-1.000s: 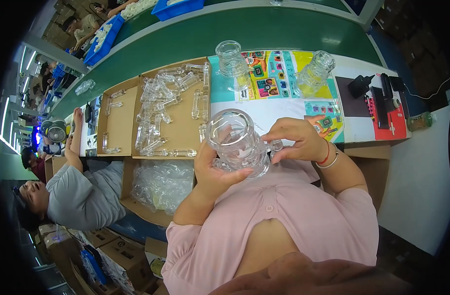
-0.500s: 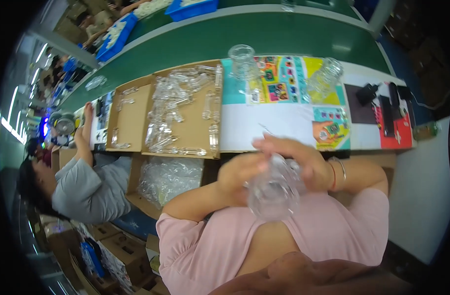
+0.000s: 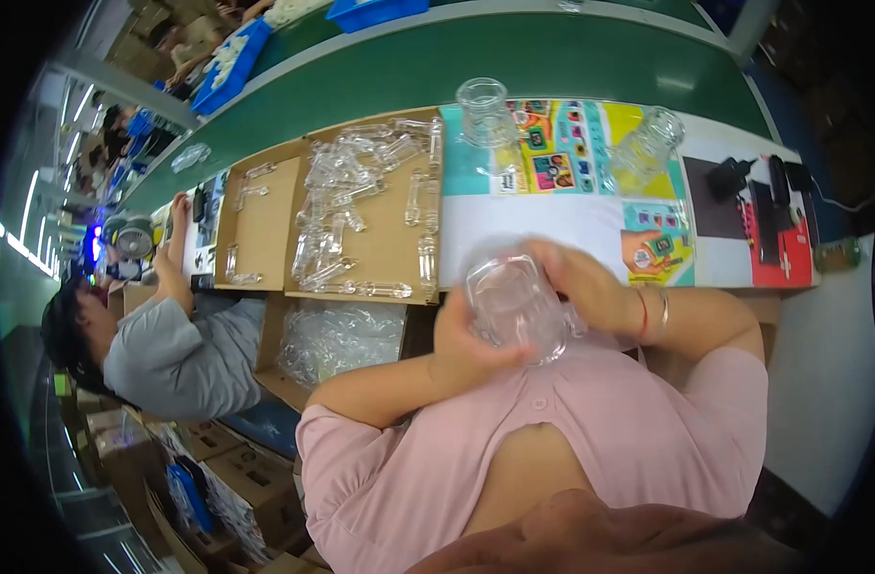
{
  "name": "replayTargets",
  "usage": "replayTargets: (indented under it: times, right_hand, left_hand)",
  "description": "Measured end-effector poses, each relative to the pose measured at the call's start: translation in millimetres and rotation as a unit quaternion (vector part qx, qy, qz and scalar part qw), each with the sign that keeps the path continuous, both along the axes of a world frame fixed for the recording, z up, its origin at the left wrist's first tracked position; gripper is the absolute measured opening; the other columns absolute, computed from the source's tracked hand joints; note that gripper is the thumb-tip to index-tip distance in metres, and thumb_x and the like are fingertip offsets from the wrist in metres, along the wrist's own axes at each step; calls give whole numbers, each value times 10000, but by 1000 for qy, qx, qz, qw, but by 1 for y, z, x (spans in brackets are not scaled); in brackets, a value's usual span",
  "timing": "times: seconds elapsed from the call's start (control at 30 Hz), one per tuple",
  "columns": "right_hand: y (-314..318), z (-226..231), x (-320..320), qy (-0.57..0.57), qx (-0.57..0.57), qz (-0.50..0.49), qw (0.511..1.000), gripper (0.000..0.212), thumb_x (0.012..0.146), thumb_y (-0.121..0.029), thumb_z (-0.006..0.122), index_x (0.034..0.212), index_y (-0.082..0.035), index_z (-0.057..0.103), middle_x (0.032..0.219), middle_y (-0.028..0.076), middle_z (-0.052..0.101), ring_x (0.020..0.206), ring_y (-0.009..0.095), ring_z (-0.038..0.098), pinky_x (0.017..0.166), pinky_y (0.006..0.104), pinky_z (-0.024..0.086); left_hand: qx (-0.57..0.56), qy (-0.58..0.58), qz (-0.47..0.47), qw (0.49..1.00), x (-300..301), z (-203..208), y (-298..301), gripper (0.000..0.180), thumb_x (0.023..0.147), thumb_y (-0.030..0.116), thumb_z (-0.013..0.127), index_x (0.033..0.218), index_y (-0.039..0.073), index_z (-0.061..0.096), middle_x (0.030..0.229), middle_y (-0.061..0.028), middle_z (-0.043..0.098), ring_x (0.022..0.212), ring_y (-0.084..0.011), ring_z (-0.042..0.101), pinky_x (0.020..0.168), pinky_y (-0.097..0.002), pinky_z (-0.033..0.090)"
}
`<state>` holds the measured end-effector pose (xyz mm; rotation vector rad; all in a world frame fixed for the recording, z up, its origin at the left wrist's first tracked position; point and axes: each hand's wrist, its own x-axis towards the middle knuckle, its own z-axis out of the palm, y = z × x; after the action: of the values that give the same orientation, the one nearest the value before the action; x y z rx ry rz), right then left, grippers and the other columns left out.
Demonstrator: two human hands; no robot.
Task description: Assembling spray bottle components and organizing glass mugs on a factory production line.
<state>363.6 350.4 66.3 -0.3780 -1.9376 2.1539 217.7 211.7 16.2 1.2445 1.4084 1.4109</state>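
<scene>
A clear, rounded container [image 3: 516,301] with a squarish end is held up in front of my chest. My left hand [image 3: 464,340] wraps its left side, thumb across the near part. On the other side, my right hand [image 3: 586,292] closes around the container, partly hidden behind it. Past my hands, a clear waisted vessel [image 3: 485,117] stands on the printed sheet [image 3: 552,158]. A similar clear vessel [image 3: 648,143] leans or lies farther right. Whether these are glass or plastic I cannot tell.
Left of the sheet is a cardboard tray [image 3: 385,253] with many clear narrow pieces; beside it, another tray [image 3: 261,225] holds several. Below sits a box of clear bags [image 3: 337,335]. Black devices [image 3: 767,210] lie at right. A co-worker in grey [image 3: 184,354] sits at left.
The clear container has been turned and raised, its squarish end now facing up toward me. Both hands have shifted their grip around it.
</scene>
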Motion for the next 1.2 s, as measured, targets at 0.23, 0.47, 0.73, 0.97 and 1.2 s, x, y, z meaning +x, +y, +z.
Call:
replayTargets:
  times: [0.23,0.47,0.73,0.97,1.2]
  right_hand:
    - [43,1,-4,160,-105,-112,975,503,934,-410,283,1176,-11,471,1128,133,550,1130,260,464,1029,401,268]
    - [28,9,0,111,585,-174,784,323,593,-63,628,910,-100,579,919,5,626,1019,240,548,1027,580,170]
    - [45,-16,3,156,568,-194,784,248,718,-99,592,964,-80,562,998,90,607,992,268,562,1017,593,184]
    - [36,-82,58,-29,542,-212,813,279,743,-89,573,1010,-33,517,1058,154,561,1003,315,531,1022,551,223]
    - [25,-126,62,-96,550,-235,796,254,691,-43,598,932,-28,519,1027,147,552,981,321,515,986,521,300]
  left_hand:
    - [88,-119,69,986,-19,27,35,678,625,155,793,1148,-21,400,1091,-117,528,968,-204,558,838,-336,463]
    - [147,89,9,985,-38,7,22,711,618,63,763,1209,6,370,1141,-187,523,996,-302,565,855,-416,465]
    - [467,564,-24,681,-71,35,49,280,759,128,604,1001,183,476,1054,-17,609,960,-268,554,819,-380,471]
    - [395,484,298,721,-171,73,178,584,604,219,781,1102,34,537,951,-98,561,925,-259,521,761,-349,454]
    - [49,313,213,924,-219,12,331,693,605,333,794,1169,37,520,1002,-152,594,931,-244,579,828,-317,456]
